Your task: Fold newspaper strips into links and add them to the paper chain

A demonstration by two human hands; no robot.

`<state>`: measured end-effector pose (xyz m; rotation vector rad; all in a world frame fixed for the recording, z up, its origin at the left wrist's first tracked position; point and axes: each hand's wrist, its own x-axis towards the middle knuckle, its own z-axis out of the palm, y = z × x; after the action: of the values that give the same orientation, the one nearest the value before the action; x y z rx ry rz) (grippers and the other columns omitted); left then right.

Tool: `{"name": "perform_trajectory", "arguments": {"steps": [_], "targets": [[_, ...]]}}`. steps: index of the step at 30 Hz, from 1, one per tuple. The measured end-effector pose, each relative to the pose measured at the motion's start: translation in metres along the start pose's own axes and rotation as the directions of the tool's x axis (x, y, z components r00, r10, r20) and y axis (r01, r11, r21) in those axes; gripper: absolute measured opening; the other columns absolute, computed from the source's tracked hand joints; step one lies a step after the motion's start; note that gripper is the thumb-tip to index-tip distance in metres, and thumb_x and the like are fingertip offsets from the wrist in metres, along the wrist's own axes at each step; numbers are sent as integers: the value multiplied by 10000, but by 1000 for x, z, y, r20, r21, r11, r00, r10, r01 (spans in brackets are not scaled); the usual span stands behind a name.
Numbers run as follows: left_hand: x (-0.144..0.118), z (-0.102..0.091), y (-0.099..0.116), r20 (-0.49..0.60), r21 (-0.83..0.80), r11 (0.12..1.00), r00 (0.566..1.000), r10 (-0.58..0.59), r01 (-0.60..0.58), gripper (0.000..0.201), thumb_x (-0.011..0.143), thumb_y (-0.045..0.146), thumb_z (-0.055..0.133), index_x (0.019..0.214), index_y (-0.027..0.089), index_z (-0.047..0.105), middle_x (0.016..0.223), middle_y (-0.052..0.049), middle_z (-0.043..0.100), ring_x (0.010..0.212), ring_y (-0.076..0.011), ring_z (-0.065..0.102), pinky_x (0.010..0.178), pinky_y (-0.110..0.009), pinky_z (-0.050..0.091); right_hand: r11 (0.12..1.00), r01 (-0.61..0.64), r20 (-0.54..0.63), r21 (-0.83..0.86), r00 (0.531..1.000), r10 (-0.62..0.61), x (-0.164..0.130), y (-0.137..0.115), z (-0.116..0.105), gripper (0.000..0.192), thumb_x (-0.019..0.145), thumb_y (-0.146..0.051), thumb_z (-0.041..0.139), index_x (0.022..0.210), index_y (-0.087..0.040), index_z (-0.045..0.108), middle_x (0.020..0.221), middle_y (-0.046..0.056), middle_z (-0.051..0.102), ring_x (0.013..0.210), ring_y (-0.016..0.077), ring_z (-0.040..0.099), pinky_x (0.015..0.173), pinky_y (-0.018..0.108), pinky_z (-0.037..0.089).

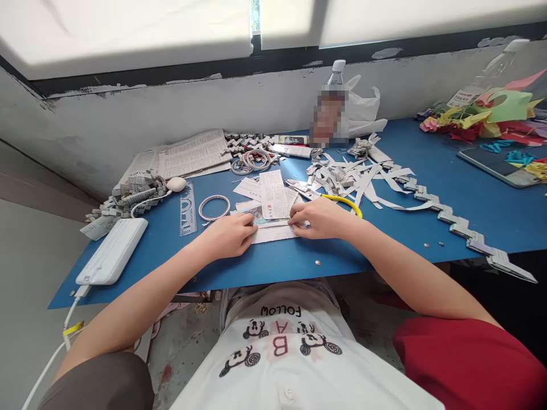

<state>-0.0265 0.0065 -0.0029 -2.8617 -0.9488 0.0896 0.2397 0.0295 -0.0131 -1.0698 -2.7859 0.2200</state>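
A newsprint strip (273, 230) is pinned flat on the blue tabletop (448, 193), near its front edge. Left hand (228, 234) grip: fingertips pressed on the strip's left end. Right hand (322, 218) grip: pinched narrow on its right end. The crease is best pressed evenly, edges kept aligned. Open room is found right of the hands; ruler (187, 208), ring (214, 207) and scissors (329, 196) crowd the back.

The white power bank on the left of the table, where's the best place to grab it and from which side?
Grip the white power bank across its two long edges near the middle, coming from above. It lies flat on the blue table, angled, with a cable plugged into its near end, so that end is best avoided. The left hand is nearer.
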Motion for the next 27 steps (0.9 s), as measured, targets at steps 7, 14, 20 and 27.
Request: {"name": "perform_trajectory", "arguments": {"steps": [7, 14, 20, 27], "targets": [[10, 2, -7, -9, -234, 923, 949, -317, 306, 342, 931, 307, 404, 1050, 199, 707, 956, -73, 668, 783, -196, 630, 672, -293, 460, 943, -227, 10, 241, 973, 232, 12, 7, 2, 209, 801, -436, 646, 780, -242, 720, 885, 8, 714, 803, 199, 607, 658, 292, 378], [4, -6, -4, 83, -268, 873, 912, -401, 408, 231, 912, 356, 457, 952, 224, 642, 962, -36, 666, 787, -194, 626, 624, -277, 418, 907, -268, 83, 326, 964, 254, 10, 6, 0, 156, 801, -375, 637, 842, -233, 687, 901, 21, 692, 808, 193, 593, 663, 290, 395], [5, -10, -13, 211, -376, 813, 895, -392, 444, 258, 889, 421, 488, 869, 197, 615, 844, -46, 688, 741, -211, 621, 585, -279, 401, 924, -181, 73, 336, 983, 166, 11, 4, -2, 150, 824, -323, 598, 844, -190, 665, 926, 73, 668, 908, 227, 574, 753, 317, 418], [-7, -13, -35, 172, -530, 810, 967, -186, 250, 243, 876, 375, 507, 937, 214, 680, 977, -36, 690, 872, -191, 616, 748, -272, 445, 919, -194, 127, 344, 979, 160, 2, 8, -4, 187, 862, -306, 543, 986, -220, 654, 989, 55, 663, 855, 204, 590, 700, 298, 418]]}}
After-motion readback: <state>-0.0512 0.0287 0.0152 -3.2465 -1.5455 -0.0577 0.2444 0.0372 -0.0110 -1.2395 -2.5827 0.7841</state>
